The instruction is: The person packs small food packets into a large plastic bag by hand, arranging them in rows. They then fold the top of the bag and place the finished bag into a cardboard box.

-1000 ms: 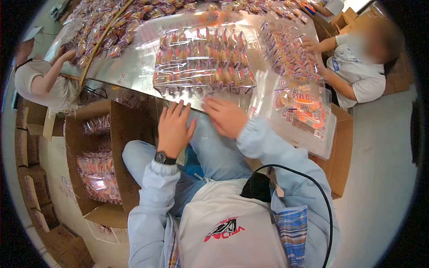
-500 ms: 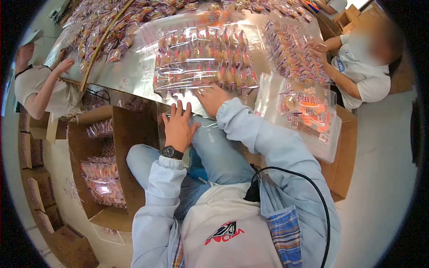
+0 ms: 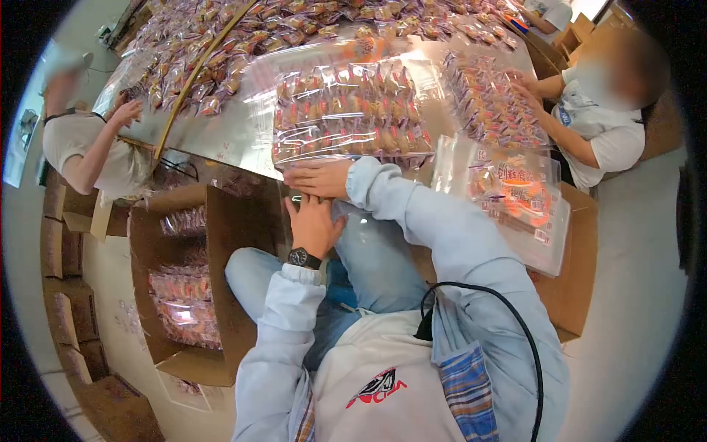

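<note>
A clear plastic bag [image 3: 352,118] packed with rows of individually wrapped snacks lies on the metal table in front of me. My right hand [image 3: 321,179] lies flat across the bag's near edge, with its fingers stretched out to the left. Just below it is my left hand [image 3: 315,225], a black watch on its wrist. Its fingers are apart and point up, their tips meeting the underside of my right hand. Loose clear film hangs near the left fingers. Whether either hand pinches the film is hidden.
Loose wrapped snacks [image 3: 294,26] heap at the back behind a yellow strip [image 3: 193,74]. A cardboard box [image 3: 221,287] with filled packs stands lower left. Printed flat bags [image 3: 515,199] lie at right on another box [image 3: 574,272]. Co-workers sit left and right; one handles wrapped snacks [image 3: 486,99].
My right hand has moved left and down to the bag's near edge, over my left fingertips. The view has shifted slightly. The left co-worker's arm has lowered a little.
</note>
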The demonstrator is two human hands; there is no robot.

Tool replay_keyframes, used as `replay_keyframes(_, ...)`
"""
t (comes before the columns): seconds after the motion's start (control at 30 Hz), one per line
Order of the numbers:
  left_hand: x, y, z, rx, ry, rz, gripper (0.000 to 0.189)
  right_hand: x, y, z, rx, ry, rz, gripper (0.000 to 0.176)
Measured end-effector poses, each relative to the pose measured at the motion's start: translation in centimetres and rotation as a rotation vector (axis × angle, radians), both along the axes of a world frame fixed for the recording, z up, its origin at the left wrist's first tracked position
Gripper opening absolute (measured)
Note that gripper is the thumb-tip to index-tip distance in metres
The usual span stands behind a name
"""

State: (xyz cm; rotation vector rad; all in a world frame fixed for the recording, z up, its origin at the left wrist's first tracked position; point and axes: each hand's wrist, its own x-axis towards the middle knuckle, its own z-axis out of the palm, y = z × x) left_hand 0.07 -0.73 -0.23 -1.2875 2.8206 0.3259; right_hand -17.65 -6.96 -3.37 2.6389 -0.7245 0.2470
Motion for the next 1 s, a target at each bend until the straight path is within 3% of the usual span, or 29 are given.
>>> replay_keyframes(0.1, 0.0, 0.5, 0.6, -0.139, 0.046, 0.003, 0.077, -1.3, -1.8, 0.3, -0.025, 0.280, 0.016, 0.059)
replay_keyframes(0.13, 0.0, 0.5, 0.8, -0.083, 0.017, 0.024, 0.082, -1.6, -1.2, 0.1, 0.093, 0.147, -0.005, 0.056)
replay_keyframes(0.3, -0.2, 0.5, 1.5, -0.096, -0.037, 0.031, 0.083, -1.1, -2.0, 1.8, 0.743, -0.024, -0.345, 0.050)
replay_keyframes(0.37, -0.3, 0.4, 1.4, -0.108, -0.040, 0.030, 0.083, -0.8, -2.3, 2.0, 0.758, -0.041, -0.351, 0.049)
replay_keyframes(0.57, -1.1, -1.0, 0.1, -0.188, 0.031, 0.000, 0.057, -1.6, -2.1, 0.5, 0.069, 0.142, 0.032, 0.048)
replay_keyframes(0.6, -1.2, -1.0, 0.9, -0.279, 0.027, 0.010, 0.046, -1.7, -1.0, 0.8, 0.028, 0.039, 0.061, 0.046)
replay_keyframes(0.7, -2.6, -2.2, 3.9, 0.132, -0.136, 0.102, 0.043, -2.6, 1.7, 4.0, -0.144, -0.042, -0.043, 0.046)
replay_keyframes(0.73, -2.4, -2.4, 2.2, -0.039, -0.053, 0.049, 0.037, -2.6, 2.2, 3.5, -0.200, -0.135, -0.147, 0.049)
replay_keyframes(0.83, -2.7, -2.2, 0.9, -0.078, -0.004, 0.073, 0.031, -1.6, 3.0, 2.3, -0.044, -0.101, -0.649, 0.057)
replay_keyframes(0.9, -2.7, -2.1, 1.4, -0.063, 0.011, 0.118, 0.023, -0.8, 1.4, 1.2, -0.032, -0.290, -0.696, 0.069)
replay_keyframes(1.0, -2.5, -2.1, 1.7, -0.065, 0.014, 0.154, 0.015, 1.2, 1.3, 3.4, -0.034, -0.351, -0.799, 0.075)
